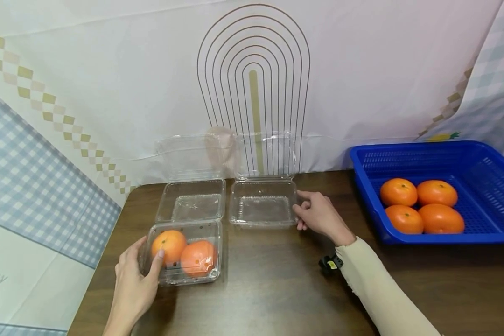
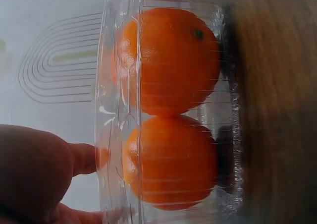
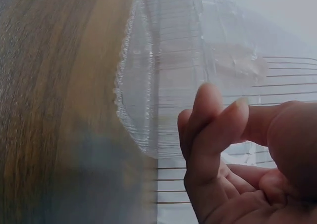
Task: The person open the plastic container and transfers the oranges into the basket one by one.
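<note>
At the left front of the table, my left hand (image 1: 136, 280) grips a lidded clear plastic fruit box (image 1: 218, 242), its thumb on the lid and its fingers at the left side. Two oranges (image 2: 173, 60) lie side by side inside. My right hand (image 1: 321, 214) holds the right edge of an open clear plastic box (image 1: 262, 203), thumb and index finger at the rim. Its other fingers are curled in the right wrist view, and the exact contact there is partly hidden. That box's lid (image 1: 273, 154) stands raised at the back.
Another open clear box (image 1: 193, 200) stands left of the one at my right hand, behind the lidded box. A blue plastic basket (image 1: 487, 186) with several oranges (image 1: 438, 218) is at the right. Patterned cloth (image 1: 151, 70) hangs behind the wooden table (image 1: 273, 289).
</note>
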Tool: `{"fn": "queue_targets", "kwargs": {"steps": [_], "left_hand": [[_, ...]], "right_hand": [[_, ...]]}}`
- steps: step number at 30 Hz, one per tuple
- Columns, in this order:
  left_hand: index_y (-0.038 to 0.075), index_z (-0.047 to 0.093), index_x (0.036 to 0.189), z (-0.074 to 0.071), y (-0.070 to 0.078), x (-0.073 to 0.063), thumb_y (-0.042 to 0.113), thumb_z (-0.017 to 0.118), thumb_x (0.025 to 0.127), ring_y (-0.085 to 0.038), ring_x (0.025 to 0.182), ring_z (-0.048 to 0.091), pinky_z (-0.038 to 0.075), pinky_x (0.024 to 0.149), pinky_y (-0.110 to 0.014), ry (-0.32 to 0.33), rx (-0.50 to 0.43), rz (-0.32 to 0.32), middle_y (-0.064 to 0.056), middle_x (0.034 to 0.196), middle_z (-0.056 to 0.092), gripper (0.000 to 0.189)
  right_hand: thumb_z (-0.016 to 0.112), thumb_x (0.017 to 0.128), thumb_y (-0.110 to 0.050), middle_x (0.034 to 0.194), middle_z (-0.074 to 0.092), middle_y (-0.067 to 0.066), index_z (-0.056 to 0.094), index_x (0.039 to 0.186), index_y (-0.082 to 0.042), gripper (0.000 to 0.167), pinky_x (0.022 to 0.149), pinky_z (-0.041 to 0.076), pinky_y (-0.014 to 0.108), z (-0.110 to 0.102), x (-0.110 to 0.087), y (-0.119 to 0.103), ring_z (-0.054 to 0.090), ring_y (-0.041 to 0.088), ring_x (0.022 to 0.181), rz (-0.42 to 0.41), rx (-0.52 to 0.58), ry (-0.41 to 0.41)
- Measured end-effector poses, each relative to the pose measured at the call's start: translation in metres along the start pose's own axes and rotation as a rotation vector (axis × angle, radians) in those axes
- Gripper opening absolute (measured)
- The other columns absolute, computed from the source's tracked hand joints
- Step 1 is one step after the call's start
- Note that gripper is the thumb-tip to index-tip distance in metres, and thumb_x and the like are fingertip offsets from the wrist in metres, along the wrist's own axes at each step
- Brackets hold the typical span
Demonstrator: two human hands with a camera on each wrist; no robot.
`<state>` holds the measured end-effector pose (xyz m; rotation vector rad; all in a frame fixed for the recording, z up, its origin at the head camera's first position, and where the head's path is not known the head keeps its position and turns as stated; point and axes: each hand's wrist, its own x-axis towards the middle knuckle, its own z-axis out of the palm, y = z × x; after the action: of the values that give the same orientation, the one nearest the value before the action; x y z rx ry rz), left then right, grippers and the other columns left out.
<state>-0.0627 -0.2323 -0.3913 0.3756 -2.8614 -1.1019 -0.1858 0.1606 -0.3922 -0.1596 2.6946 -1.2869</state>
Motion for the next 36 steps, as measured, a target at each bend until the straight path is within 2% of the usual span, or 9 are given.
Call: {"fn": "queue_targets", "kwargs": {"steps": [6, 13, 16, 19, 25, 31, 36], "left_hand": [[0.003, 0.023, 0.160, -0.001, -0.005, -0.003, 0.048, 0.050, 0.105, -0.051, 0.136, 0.044, 0.044, 0.108, -0.069, -0.028, -0.064, -0.032, -0.030, 0.154, 0.034, 0.076], [0.001, 0.029, 0.156, 0.000, -0.005, -0.013, 0.042, 0.055, 0.104, -0.045, 0.126, 0.056, 0.057, 0.099, -0.053, 0.009, -0.051, -0.033, -0.029, 0.147, 0.039, 0.071], [-0.001, 0.028, 0.156, 0.000, -0.006, -0.017, 0.041, 0.056, 0.104, -0.047, 0.128, 0.054, 0.057, 0.101, -0.054, 0.000, -0.048, -0.046, -0.030, 0.148, 0.037, 0.072], [-0.001, 0.025, 0.157, 0.001, -0.007, -0.022, 0.043, 0.055, 0.104, -0.051, 0.130, 0.049, 0.054, 0.104, -0.061, -0.018, -0.059, -0.066, -0.032, 0.151, 0.033, 0.075], [0.001, 0.027, 0.157, 0.005, -0.007, -0.032, 0.039, 0.058, 0.103, -0.054, 0.131, 0.046, 0.055, 0.101, -0.061, 0.002, -0.067, -0.087, -0.032, 0.151, 0.034, 0.073], [0.002, 0.028, 0.156, 0.011, -0.004, -0.039, 0.037, 0.061, 0.102, -0.048, 0.131, 0.046, 0.060, 0.097, -0.048, -0.021, -0.077, -0.117, -0.030, 0.151, 0.034, 0.072], [0.002, 0.032, 0.154, 0.016, 0.003, -0.044, 0.034, 0.063, 0.102, -0.044, 0.127, 0.051, 0.062, 0.091, -0.037, -0.034, -0.076, -0.092, -0.028, 0.148, 0.037, 0.069]], "right_hand": [[0.059, 0.101, -0.014, 0.067, 0.070, 0.004, 0.042, 0.153, 0.000, 0.057, 0.049, 0.055, 0.025, 0.003, 0.007, -0.001, 0.069, 0.022, 0.056, 0.000, 0.012, -0.016], [0.060, 0.101, -0.014, 0.069, 0.072, 0.005, 0.042, 0.153, -0.001, 0.057, 0.054, 0.058, 0.026, 0.007, 0.012, -0.003, 0.069, 0.018, 0.055, -0.011, 0.036, -0.027], [0.060, 0.100, -0.014, 0.070, 0.072, 0.005, 0.042, 0.153, -0.001, 0.057, 0.057, 0.061, 0.028, 0.009, 0.014, -0.006, 0.069, 0.016, 0.054, -0.016, 0.048, -0.026], [0.061, 0.100, -0.014, 0.073, 0.074, 0.009, 0.042, 0.153, -0.001, 0.057, 0.061, 0.064, 0.031, 0.011, 0.014, -0.008, 0.069, 0.016, 0.054, -0.016, 0.069, -0.035], [0.061, 0.100, -0.013, 0.080, 0.074, 0.017, 0.040, 0.153, -0.001, 0.058, 0.065, 0.066, 0.043, 0.018, 0.017, -0.013, 0.069, 0.017, 0.055, -0.014, 0.144, -0.059], [0.060, 0.101, -0.012, 0.083, 0.074, 0.019, 0.039, 0.153, -0.003, 0.057, 0.065, 0.067, 0.042, 0.025, 0.023, -0.019, 0.070, 0.017, 0.056, 0.000, 0.195, -0.084], [0.060, 0.102, -0.013, 0.085, 0.073, 0.020, 0.037, 0.154, -0.003, 0.058, 0.066, 0.067, 0.041, 0.030, 0.025, -0.023, 0.071, 0.017, 0.058, 0.001, 0.213, -0.107]]}}
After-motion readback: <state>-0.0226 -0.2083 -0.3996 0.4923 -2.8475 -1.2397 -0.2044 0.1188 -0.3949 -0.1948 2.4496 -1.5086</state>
